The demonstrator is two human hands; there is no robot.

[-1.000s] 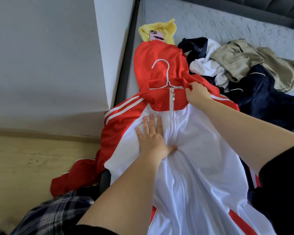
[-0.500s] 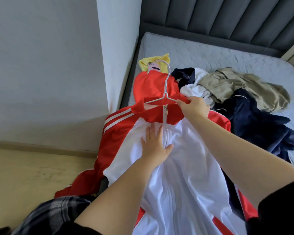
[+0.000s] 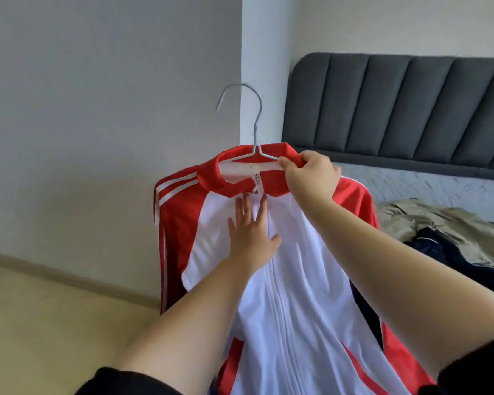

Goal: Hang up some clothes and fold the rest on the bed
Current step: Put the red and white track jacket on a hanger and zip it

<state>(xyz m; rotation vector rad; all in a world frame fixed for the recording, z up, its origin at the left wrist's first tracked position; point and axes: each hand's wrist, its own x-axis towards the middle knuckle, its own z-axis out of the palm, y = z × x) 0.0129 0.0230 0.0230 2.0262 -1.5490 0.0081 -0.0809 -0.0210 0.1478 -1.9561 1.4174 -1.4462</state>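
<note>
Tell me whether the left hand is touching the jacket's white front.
Touching. The head view shows the left hand lying flat, fingers straight, on the white front of the jacket, with no gap between palm and cloth.

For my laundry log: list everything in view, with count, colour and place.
jacket: one, red and white, held up on the hanger, centre
hanger: one, pale wire, inside the jacket collar, hook up
khaki garment: one, khaki, crumpled on the bed, right
navy garment: one, dark navy, on the bed beside the khaki garment
bed: one, grey mattress, dark grey headboard, right
floor: one, pale wood, lower left
left hand: one, flat on the jacket front
right hand: one, grips the jacket collar
</note>
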